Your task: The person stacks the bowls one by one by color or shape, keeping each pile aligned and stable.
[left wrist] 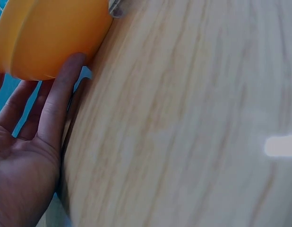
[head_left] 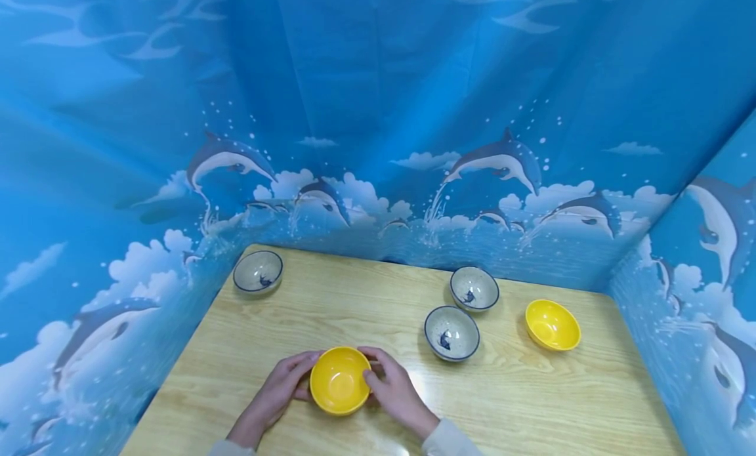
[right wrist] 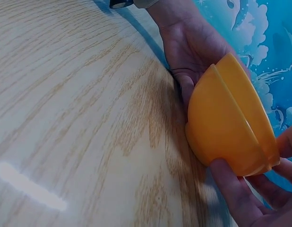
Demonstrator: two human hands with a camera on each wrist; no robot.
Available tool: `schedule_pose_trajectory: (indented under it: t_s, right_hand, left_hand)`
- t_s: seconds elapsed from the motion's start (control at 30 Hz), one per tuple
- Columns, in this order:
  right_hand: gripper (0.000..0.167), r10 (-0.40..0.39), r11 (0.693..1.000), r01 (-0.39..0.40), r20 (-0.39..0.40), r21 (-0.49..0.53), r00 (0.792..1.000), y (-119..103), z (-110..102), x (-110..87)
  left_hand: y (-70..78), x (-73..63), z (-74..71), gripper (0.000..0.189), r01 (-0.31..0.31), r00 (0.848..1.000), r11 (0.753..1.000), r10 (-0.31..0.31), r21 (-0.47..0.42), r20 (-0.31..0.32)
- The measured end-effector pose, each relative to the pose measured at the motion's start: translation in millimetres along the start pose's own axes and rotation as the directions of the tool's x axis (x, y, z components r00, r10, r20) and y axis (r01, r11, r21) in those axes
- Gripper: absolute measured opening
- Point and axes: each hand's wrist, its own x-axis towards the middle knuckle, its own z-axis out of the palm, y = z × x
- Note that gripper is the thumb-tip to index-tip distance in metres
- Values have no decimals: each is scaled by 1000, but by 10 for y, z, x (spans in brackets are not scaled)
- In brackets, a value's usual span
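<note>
Near the table's front edge, two yellow bowls (head_left: 340, 380) appear nested, a second rim showing below the upper one in the right wrist view. My left hand (head_left: 282, 388) holds their left side, its fingers against the outer wall. On the opposite side, my right hand (head_left: 394, 388) grips the stack (right wrist: 226, 123), thumb at the rim and fingers beneath the wall. Tilted in the wrist views, the stack sits close over the wooden table (left wrist: 184, 113). To its right stands a speckled grey bowl (head_left: 451, 333) with a blue rim.
Another grey bowl (head_left: 474, 289) stands just behind the first, right beside it. A third grey bowl (head_left: 258, 272) is at the back left corner. One yellow bowl (head_left: 552, 325) stands on the right. A blue dolphin-print curtain (head_left: 378, 147) borders the table's back and sides.
</note>
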Motion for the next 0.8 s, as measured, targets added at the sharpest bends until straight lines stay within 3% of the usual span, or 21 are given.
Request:
schedule_pose_trajectory:
  t_s: [0.3,0.8]
  right_hand:
    - [42,4,999,-3,-10,43,1000,-64,-71,-28]
    - [37,14,999,-12,-63,37,998,-157,-443,-63]
  left_hand:
    - [-7,17,-11,67,1,1000,1000,-1,-3,9]
    - [-7,17,-21,67,6,1000,1000,-6,7,10]
